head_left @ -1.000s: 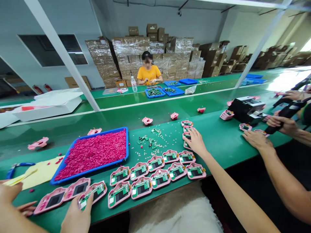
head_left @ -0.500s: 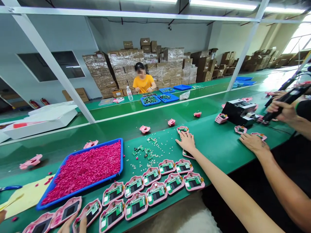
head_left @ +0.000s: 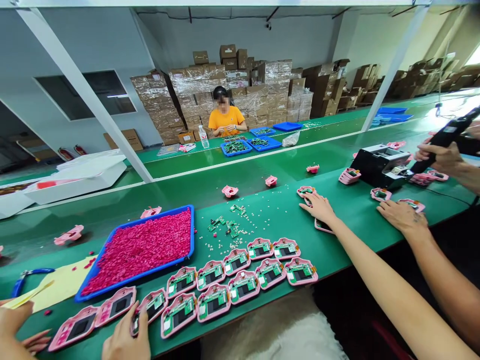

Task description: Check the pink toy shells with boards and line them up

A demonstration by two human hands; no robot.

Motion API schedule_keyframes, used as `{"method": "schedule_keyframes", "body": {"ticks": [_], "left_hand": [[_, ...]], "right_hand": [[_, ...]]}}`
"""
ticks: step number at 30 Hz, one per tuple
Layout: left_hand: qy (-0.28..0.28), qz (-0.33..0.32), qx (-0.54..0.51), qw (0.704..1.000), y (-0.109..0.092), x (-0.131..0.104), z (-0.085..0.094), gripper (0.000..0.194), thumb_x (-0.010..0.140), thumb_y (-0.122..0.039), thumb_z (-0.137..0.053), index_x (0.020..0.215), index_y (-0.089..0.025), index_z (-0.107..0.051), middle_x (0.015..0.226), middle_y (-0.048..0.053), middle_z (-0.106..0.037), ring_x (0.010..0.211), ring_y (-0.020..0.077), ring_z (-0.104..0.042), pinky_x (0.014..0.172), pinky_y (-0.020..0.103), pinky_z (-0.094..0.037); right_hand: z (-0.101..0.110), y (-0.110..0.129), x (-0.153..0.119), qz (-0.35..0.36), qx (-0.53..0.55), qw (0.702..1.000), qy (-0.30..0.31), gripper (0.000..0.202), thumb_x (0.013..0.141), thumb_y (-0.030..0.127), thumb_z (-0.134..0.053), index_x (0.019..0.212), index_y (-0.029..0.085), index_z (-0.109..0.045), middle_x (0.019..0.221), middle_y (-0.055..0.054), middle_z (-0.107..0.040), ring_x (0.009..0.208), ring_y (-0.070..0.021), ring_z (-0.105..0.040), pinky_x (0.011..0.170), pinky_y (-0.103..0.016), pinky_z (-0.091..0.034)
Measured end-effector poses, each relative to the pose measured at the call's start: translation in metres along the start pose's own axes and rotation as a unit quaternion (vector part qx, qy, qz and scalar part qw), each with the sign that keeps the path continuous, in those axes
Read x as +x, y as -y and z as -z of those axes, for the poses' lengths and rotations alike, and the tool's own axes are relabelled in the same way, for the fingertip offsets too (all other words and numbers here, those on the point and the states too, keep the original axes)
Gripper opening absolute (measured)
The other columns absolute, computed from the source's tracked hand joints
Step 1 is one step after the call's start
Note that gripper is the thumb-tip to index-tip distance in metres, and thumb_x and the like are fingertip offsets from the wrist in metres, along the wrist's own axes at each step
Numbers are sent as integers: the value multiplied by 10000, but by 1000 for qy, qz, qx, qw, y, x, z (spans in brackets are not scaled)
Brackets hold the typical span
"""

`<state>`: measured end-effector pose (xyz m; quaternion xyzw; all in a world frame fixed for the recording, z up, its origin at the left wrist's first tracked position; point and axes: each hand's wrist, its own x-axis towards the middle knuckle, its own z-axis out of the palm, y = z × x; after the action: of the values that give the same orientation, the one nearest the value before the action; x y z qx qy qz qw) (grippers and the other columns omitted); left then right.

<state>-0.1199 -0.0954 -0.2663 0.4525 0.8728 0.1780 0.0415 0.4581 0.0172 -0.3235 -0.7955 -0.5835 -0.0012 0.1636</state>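
My left hand (head_left: pixel 129 332), at the bottom left, has its thumb and fingers closed round the near end of a pink shell (head_left: pixel 154 304) holding a green board. Two rows of similar shells (head_left: pixel 213 302) lie just right of it. My right arm reaches far across the bench. Palm down with fingers spread, my right hand (head_left: pixel 318 207) rests over pink shells; one (head_left: pixel 306 191) shows beyond the fingertips and another (head_left: pixel 324 226) below the palm. Two pink shells with dark screens (head_left: pixel 78 327) lie left of my left hand.
A blue tray (head_left: pixel 192 230) of small magenta parts stands behind the shells. Loose green boards (head_left: pixel 231 229) lie beside it. Blue pliers (head_left: pixel 20 285) rest at left, near another person's hands. At right, a co-worker's hands hold a black tool (head_left: pixel 450 135) and touch a shell, near a black machine (head_left: pixel 382 167).
My right hand has moved right along the bench, and the shells under it have shifted with it. My left hand keeps its hold. The view has tilted down slightly.
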Motion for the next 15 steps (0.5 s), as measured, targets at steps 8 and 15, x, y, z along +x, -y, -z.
{"method": "schedule_keyframes", "body": {"ticks": [8, 15], "left_hand": [[23, -34, 11, 999, -8, 5, 3, 593, 932, -502, -252, 1385, -199, -484, 1413, 139, -537, 1269, 346, -497, 1018, 514, -442], [-13, -62, 31, 997, 2, 12, -13, 677, 919, -596, -211, 1334, -169, -534, 1374, 148, -574, 1197, 366, -549, 967, 503, -472]], "right_hand": [[18, 19, -32, 45, 35, 998, 14, 518, 949, 476, -425, 1420, 267, -486, 1493, -100, -471, 1443, -343, -304, 1120, -654, -244], [-1, 105, -165, 192, 153, 968, 47, 513, 991, 457, -379, 1479, 302, -397, 1518, -36, -438, 1433, -227, -352, 1142, -517, -334]]}}
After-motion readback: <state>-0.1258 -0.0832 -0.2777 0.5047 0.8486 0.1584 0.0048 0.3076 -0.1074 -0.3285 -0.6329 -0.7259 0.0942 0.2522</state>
